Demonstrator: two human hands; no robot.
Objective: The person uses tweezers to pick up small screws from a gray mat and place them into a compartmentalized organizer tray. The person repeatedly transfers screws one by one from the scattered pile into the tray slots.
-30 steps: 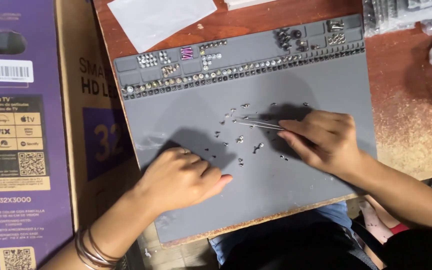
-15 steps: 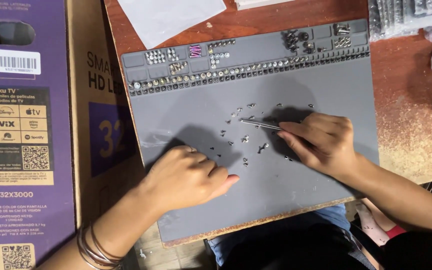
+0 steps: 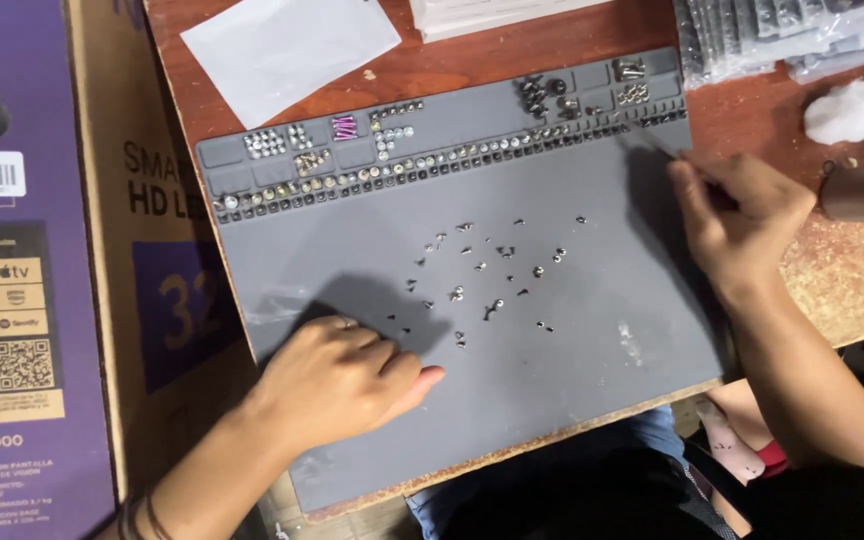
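Your left hand (image 3: pixel 337 385) lies palm down on the near left part of the flat grey rubber work mat (image 3: pixel 572 370), fingers loosely curled together and holding nothing, its fingertips just short of the scatter of small loose metal screws (image 3: pixel 492 275) spread over the middle of the mat. Your right hand (image 3: pixel 737 215) sits at the right edge of the mat, pinched shut on a thin metal pair of tweezers (image 3: pixel 664 147) whose tip points far and left, toward the right end of the row of small moulded compartments (image 3: pixel 432 160) that runs along the far edge of the mat. Whether the tip carries a screw is too small to tell. Those compartments hold sorted screws, with a few purple ones (image 3: pixel 344 127) near the left. The mat rests on a worn reddish-brown wooden worktop (image 3: pixel 832 270). Beyond the mat lies a white sheet of paper (image 3: pixel 287 50); to the far right are clear plastic bags (image 3: pixel 782 35) and a white wad of cotton (image 3: pixel 847 110). A purple printed cardboard television box (image 3: pixel 22 270) stands at the left.
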